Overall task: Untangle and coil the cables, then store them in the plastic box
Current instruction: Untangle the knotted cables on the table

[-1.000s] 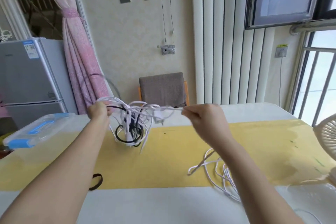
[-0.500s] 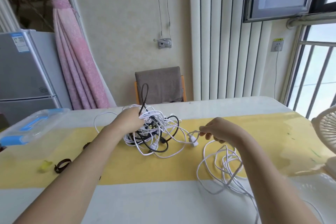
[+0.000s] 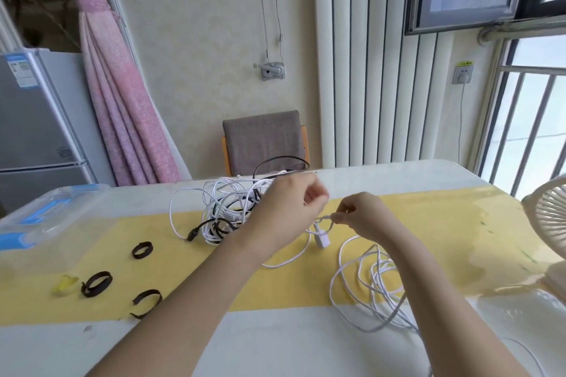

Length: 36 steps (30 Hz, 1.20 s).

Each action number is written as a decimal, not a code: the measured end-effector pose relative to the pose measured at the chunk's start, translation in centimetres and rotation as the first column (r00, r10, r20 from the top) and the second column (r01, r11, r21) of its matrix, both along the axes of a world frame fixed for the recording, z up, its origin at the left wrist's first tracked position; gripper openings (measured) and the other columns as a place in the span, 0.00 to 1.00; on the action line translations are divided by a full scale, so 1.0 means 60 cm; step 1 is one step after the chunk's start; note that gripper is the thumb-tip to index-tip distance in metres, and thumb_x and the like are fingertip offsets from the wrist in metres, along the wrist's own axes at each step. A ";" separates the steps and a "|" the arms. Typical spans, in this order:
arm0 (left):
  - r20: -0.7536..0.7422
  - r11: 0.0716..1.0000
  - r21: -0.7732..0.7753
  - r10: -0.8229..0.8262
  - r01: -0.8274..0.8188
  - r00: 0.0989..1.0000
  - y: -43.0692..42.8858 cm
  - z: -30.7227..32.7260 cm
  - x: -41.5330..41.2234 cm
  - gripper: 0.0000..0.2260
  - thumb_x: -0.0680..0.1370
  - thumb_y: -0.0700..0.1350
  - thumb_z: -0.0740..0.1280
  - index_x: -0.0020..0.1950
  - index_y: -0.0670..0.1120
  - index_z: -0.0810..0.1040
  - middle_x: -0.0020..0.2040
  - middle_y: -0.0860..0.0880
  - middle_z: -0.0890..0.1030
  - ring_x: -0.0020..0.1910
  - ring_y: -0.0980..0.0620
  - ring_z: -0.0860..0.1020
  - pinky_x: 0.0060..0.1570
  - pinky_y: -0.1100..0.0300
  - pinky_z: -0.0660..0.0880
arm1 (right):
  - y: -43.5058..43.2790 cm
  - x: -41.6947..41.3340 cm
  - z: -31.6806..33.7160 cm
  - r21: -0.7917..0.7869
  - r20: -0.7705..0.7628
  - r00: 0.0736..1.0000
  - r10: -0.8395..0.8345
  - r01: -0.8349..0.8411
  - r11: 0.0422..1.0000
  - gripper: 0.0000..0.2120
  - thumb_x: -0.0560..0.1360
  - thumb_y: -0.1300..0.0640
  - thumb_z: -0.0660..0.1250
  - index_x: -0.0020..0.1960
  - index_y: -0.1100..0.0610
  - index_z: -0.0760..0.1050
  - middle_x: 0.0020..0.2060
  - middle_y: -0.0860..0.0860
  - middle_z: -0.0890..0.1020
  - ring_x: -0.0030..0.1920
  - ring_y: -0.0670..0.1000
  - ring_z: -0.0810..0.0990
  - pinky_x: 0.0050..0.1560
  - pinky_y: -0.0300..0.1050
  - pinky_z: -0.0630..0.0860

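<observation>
My right hand [image 3: 361, 219] is nearly closed, thumb and forefinger pinching a thin white cable [image 3: 322, 219] just above the table. Directly under that pinch hangs a small blocky white plug [image 3: 321, 240], its lower end touching the yellow mat [image 3: 435, 223]. My left hand [image 3: 288, 208] sits just beside the right one, knuckles almost meeting it. Its fingers are curled tight round strands at the near edge of the tangle [image 3: 229, 208]; which strands exactly, I cannot tell.

The tangle spreads away to the left of that hand: a loose nest of glossy white round cord threaded with flatter black leads, and one black loop [image 3: 280, 161] arching up behind my knuckles. Below my right wrist, a separate heap of white cable [image 3: 376, 281] lies in wide, slack rings, spilling from the mat onto the pale tabletop [image 3: 275, 343].

The plastic box [image 3: 46, 217] stands well apart at the table's left edge, clear-walled, lid on, with blue latches. Between it and my left forearm lie three black strap rings [image 3: 96, 283], matte and fuzzy-looking, and a small yellow scrap [image 3: 66, 283]. A white slatted fan [image 3: 548, 217] pokes in at the right.
</observation>
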State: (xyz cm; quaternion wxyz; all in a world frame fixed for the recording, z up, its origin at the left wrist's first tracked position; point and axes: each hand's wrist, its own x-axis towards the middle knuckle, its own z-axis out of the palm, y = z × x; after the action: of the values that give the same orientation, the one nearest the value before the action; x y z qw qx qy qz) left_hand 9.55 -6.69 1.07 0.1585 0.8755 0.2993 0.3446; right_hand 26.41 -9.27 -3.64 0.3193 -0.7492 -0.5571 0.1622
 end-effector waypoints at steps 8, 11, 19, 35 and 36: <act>-0.264 0.946 -0.323 -0.127 0.036 0.956 0.070 -0.058 0.003 0.08 0.78 0.49 0.65 0.50 0.48 0.80 0.47 0.45 0.81 0.47 0.48 0.78 0.51 0.50 0.74 | -0.033 -0.021 0.064 0.220 0.158 0.974 0.165 -0.197 0.955 0.08 0.74 0.56 0.69 0.36 0.51 0.76 0.29 0.44 0.77 0.30 0.39 0.72 0.31 0.34 0.66; -0.139 0.931 -0.363 -0.095 0.039 0.986 0.075 -0.055 -0.004 0.05 0.76 0.44 0.68 0.40 0.48 0.79 0.38 0.44 0.82 0.38 0.49 0.79 0.43 0.51 0.77 | -0.020 -0.018 0.048 0.237 0.137 0.987 0.081 -0.112 0.965 0.09 0.74 0.54 0.69 0.36 0.48 0.75 0.31 0.43 0.77 0.33 0.42 0.73 0.31 0.35 0.64; -0.461 0.957 -0.288 -0.120 -0.021 0.879 0.107 -0.019 -0.033 0.17 0.74 0.34 0.62 0.49 0.52 0.83 0.53 0.52 0.83 0.52 0.58 0.79 0.49 0.64 0.75 | -0.016 -0.024 0.039 0.265 0.038 0.996 0.079 -0.086 0.960 0.06 0.75 0.55 0.67 0.40 0.53 0.77 0.35 0.45 0.80 0.35 0.42 0.74 0.33 0.36 0.67; -0.267 0.979 -0.203 -0.048 -0.008 0.962 0.121 -0.030 -0.035 0.07 0.76 0.46 0.69 0.40 0.46 0.83 0.31 0.56 0.79 0.26 0.65 0.72 0.29 0.72 0.65 | 0.001 -0.034 0.013 0.150 -0.056 0.960 0.274 -0.263 0.953 0.10 0.75 0.58 0.68 0.53 0.45 0.81 0.45 0.42 0.84 0.46 0.43 0.80 0.48 0.40 0.75; -0.256 0.975 -0.221 -0.055 -0.003 0.965 0.122 -0.030 -0.035 0.07 0.76 0.46 0.69 0.40 0.47 0.83 0.32 0.55 0.80 0.28 0.65 0.73 0.30 0.73 0.66 | 0.002 -0.034 0.011 0.151 -0.049 0.964 0.262 -0.252 0.956 0.10 0.75 0.59 0.68 0.52 0.46 0.82 0.44 0.43 0.84 0.45 0.43 0.80 0.46 0.38 0.74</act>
State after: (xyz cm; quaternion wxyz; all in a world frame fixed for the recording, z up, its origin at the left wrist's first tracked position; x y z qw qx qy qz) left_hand 7.44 0.61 -0.74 0.2181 0.8941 0.3424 0.1894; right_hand 24.36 -9.15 -2.97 0.3673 -0.6396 -0.6488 0.1875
